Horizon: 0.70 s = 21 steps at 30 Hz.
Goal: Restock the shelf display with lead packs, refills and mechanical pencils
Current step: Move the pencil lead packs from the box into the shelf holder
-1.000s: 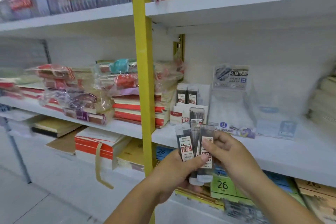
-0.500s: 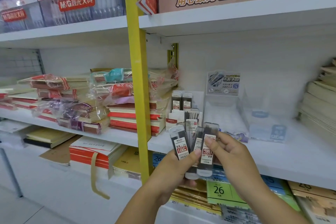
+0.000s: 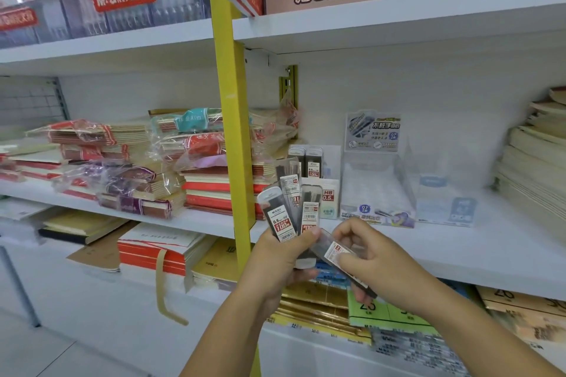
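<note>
My left hand (image 3: 277,266) grips a fan of lead packs (image 3: 288,208), dark clear cases with white and red labels, held upright in front of the shelf edge. My right hand (image 3: 376,266) pinches one single lead pack (image 3: 337,254), tilted down to the right, just apart from the fan. Behind them on the white shelf (image 3: 459,254) stands a white display box (image 3: 329,193) marked HB 0.5, with two lead packs (image 3: 309,162) standing in its back row. Beside it sit a clear display stand (image 3: 376,193) with a printed header card and another clear stand (image 3: 444,199).
A yellow upright post (image 3: 229,101) runs just left of my hands. Wrapped notebook stacks (image 3: 137,168) fill the shelf to the left, and paper stacks (image 3: 536,168) sit at the right. Green price tags (image 3: 382,312) hang on the lower shelf.
My right hand has pulled one lead pack out of the fan and tilted it down to the right. The fan in my left hand has risen closer to the display box.
</note>
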Each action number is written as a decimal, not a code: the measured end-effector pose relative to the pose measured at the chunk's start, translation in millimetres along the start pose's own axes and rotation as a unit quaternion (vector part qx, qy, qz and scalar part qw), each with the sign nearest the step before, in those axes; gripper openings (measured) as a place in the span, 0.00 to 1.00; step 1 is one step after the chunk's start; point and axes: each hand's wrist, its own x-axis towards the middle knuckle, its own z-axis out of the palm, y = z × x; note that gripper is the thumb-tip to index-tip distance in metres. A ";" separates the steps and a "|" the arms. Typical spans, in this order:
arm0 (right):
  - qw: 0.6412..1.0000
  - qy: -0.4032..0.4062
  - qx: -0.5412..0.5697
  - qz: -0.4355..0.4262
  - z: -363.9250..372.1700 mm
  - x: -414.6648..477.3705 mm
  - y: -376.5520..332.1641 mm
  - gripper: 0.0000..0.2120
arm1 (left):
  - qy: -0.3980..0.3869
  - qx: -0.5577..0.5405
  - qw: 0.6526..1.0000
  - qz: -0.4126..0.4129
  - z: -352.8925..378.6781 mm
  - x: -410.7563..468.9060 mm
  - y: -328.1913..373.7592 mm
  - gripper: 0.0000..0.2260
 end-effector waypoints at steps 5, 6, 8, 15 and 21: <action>0.992 0.037 0.122 0.021 -14.8 2.6 -5.1 0.19 | 0.033 -0.019 0.999 0.026 -8.8 6.4 4.8 0.10; 0.986 0.073 0.146 0.020 -17.4 3.6 -6.6 0.19 | 0.039 -0.028 0.999 0.026 -10.4 7.4 4.7 0.11; 0.970 0.167 0.178 -0.003 -23.4 8.2 -9.5 0.16 | 0.045 -0.036 0.998 0.022 -12.3 10.1 4.4 0.11; 0.935 0.294 -0.099 -0.171 -71.9 71.1 -49.6 0.17 | 0.045 -0.012 0.998 0.046 -14.7 23.2 8.1 0.10; 0.894 0.204 -0.371 -0.146 -81.4 130.1 -64.1 0.16 | 0.039 -0.030 0.997 0.055 -13.7 34.6 7.1 0.10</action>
